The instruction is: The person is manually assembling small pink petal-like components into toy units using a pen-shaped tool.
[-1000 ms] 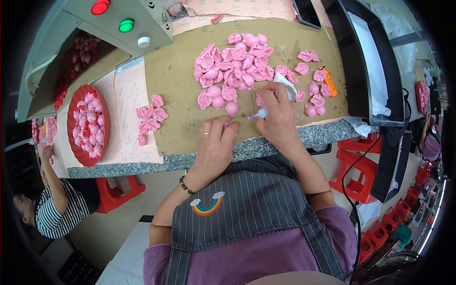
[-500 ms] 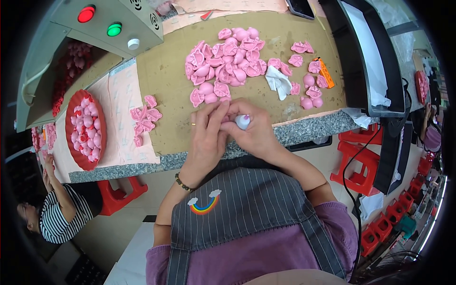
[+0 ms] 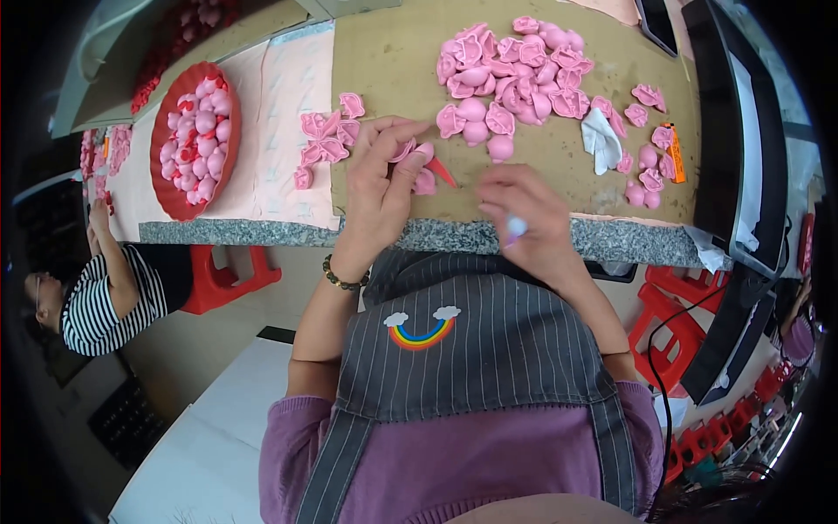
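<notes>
Newly parted after meeting half-second earlier, leaving pink piece (image 3: 424,151) to left hand (image 3: 381,182) alone, pinched in bent fingers near-left of pink pile (image 3: 522,80); keeping small bottle (image 3: 517,226) within half-curled right hand (image 3: 534,210).

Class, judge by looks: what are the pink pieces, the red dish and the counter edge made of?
Pink pieces: probably smooth plastic; hollow shells, soft highlights. Red dish: likely plastic, seemingly satin; fluted, evenly coloured rim. Counter edge: apparently granite or imitation, smooth; grey speckles.
</notes>
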Available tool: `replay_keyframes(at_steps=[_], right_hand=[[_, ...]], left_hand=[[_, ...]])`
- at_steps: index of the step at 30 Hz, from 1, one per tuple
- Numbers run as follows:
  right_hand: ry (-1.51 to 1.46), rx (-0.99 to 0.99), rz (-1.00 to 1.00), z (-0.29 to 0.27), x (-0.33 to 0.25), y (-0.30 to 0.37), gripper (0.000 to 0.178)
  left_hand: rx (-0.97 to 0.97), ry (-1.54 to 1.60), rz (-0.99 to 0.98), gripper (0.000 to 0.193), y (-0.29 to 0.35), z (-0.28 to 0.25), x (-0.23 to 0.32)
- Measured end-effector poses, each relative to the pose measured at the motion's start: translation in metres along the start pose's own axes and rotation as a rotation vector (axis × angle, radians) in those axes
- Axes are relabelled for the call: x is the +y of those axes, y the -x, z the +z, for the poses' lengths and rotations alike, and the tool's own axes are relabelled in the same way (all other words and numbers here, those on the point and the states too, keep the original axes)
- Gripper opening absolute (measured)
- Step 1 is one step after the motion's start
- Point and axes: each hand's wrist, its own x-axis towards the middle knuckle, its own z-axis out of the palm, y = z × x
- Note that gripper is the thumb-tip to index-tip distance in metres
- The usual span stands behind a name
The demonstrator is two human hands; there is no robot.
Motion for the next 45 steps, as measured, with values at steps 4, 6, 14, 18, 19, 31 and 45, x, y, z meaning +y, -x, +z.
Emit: replay_keyframes(at_steps=[4,6,14,18,19,31,45], right_hand=[[0.345,-0.266,-0.141,0.008,-0.008,-0.031,0.049],[0.346,-0.263,-0.175,0.011,-0.018,-0.041,0.051],[0.401,-0.195,-0.202,0.016,-0.022,-0.02,0.041],[0.42,-0.171,-0.269,0.015,-0.02,-0.02,0.039],[0.421,-0.176,-0.279,0.014,-0.02,-0.02,0.039],[0.411,0.057,-0.241,-0.013,-0.007,-0.026,0.031],[0.67,0.471,0.204,-0.098,0.025,0.026,0.019]], left_hand=[[0.003,-0.293,0.361,0.026,-0.01,-0.004,0.0],[0.023,-0.415,0.442,0.029,-0.003,-0.014,0.012],[-0.038,-0.581,0.513,0.033,0.015,-0.005,-0.008],[0.077,-0.676,0.569,0.032,0.028,-0.008,-0.007],[0.112,-0.724,0.571,0.032,0.029,-0.008,-0.009],[0.258,-1.049,0.541,0.026,-0.028,-0.07,-0.013],[0.244,-0.993,0.537,0.037,-0.018,-0.035,0.001]])
